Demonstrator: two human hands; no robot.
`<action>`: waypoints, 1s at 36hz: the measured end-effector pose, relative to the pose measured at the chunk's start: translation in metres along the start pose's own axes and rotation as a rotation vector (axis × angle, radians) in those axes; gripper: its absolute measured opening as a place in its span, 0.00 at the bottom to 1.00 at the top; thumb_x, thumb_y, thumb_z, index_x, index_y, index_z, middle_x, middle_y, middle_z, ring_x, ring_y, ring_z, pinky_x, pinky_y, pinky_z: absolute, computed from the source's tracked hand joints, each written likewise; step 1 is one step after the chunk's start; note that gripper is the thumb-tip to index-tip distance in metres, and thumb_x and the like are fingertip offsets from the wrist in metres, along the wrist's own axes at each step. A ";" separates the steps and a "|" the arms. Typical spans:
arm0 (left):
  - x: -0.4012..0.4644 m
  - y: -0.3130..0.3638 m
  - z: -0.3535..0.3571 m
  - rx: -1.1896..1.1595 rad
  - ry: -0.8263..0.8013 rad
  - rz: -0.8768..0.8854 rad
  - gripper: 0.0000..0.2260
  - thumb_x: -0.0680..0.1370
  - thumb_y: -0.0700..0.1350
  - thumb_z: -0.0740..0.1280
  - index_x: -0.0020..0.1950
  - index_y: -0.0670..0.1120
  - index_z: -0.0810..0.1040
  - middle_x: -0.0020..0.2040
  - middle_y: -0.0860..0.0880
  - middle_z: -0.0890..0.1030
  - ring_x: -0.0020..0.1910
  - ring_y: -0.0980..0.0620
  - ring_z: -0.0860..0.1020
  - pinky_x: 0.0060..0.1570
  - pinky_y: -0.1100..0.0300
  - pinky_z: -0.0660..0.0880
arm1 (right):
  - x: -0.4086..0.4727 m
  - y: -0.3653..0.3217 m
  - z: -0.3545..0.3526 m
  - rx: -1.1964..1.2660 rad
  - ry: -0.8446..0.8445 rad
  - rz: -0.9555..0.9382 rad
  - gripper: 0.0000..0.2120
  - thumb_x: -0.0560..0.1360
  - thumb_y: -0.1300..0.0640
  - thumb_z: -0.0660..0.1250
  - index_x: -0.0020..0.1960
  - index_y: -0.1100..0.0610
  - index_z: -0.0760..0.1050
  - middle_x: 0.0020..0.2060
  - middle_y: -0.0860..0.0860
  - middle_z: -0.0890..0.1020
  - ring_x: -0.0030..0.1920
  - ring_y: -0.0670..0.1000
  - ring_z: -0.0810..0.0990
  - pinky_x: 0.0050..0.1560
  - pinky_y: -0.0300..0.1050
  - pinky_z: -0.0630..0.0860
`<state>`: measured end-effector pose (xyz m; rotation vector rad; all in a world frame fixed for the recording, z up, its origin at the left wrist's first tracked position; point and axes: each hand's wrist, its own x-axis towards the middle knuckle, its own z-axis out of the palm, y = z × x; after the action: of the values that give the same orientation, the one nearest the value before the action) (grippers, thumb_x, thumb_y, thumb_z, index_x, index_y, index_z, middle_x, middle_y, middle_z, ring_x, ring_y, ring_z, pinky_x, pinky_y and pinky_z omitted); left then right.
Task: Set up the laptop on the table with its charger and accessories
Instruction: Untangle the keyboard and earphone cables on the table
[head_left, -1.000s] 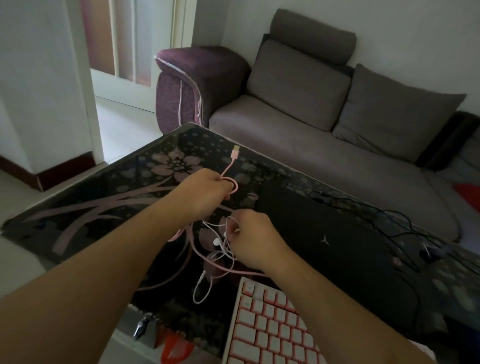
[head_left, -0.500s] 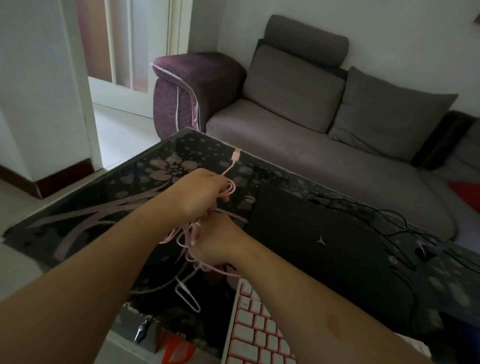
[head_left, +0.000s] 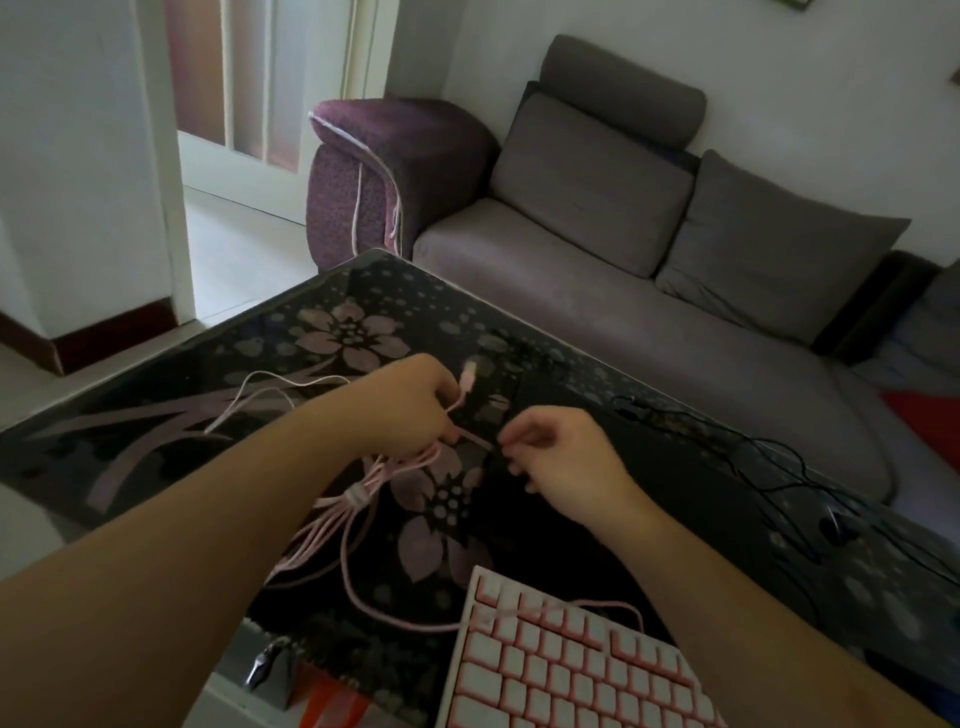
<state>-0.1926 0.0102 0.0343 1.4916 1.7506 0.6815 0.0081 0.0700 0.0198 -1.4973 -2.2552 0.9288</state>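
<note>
From the head view, a dark glass counter (head_left: 156, 415) printed with pale flowers is seen in front of a grey sofa (head_left: 623, 291) with a purple armrest. A bundle of pink cable (head_left: 358, 499) is gripped in the left hand (head_left: 410, 410), whose fingers are curled round it; the bundle is bound by a pale tie below the hand and hangs down toward the counter. The cable's plug (head_left: 469, 375) is seen sticking up just beyond the left fingers. A short stretch of the same cable is drawn from the left hand across to the right hand (head_left: 561, 462), where it appears to be pinched between the curled fingertips, though that spot is blurred. A thin white cord (head_left: 270, 389) is laid in a loop on the counter to the left of the left hand. A closed black laptop (head_left: 701, 499) is set flat on the counter, partly hidden under the right hand and forearm. A pink and white keyboard (head_left: 561, 670) is placed at the near edge, and the pink cable is run from its upper corner up to the bundle. Thin black wires (head_left: 769, 457) are strewn on the counter beyond the laptop, on the sofa side.
</note>
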 end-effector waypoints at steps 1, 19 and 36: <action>0.005 0.000 0.004 0.009 -0.018 -0.008 0.13 0.80 0.36 0.67 0.62 0.47 0.84 0.49 0.48 0.84 0.43 0.51 0.81 0.42 0.58 0.76 | -0.004 0.006 -0.006 -0.011 0.014 0.033 0.14 0.81 0.61 0.69 0.48 0.41 0.83 0.47 0.43 0.86 0.45 0.41 0.86 0.52 0.49 0.86; 0.104 -0.019 0.033 0.399 0.033 0.107 0.05 0.84 0.47 0.65 0.58 0.53 0.80 0.49 0.50 0.80 0.46 0.50 0.79 0.47 0.52 0.78 | 0.025 0.049 -0.015 -0.102 0.110 0.033 0.17 0.79 0.66 0.68 0.46 0.43 0.83 0.44 0.44 0.85 0.44 0.44 0.85 0.41 0.42 0.79; 0.132 -0.049 0.046 0.449 0.134 0.395 0.12 0.85 0.56 0.63 0.58 0.54 0.84 0.51 0.50 0.78 0.47 0.47 0.79 0.46 0.47 0.80 | 0.079 0.057 0.013 -0.130 0.213 0.016 0.23 0.84 0.59 0.66 0.78 0.49 0.71 0.75 0.42 0.70 0.75 0.44 0.68 0.77 0.48 0.64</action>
<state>-0.1937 0.1277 -0.0563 2.1816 1.8048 0.6149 0.0086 0.1506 -0.0353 -1.5881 -2.1874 0.6045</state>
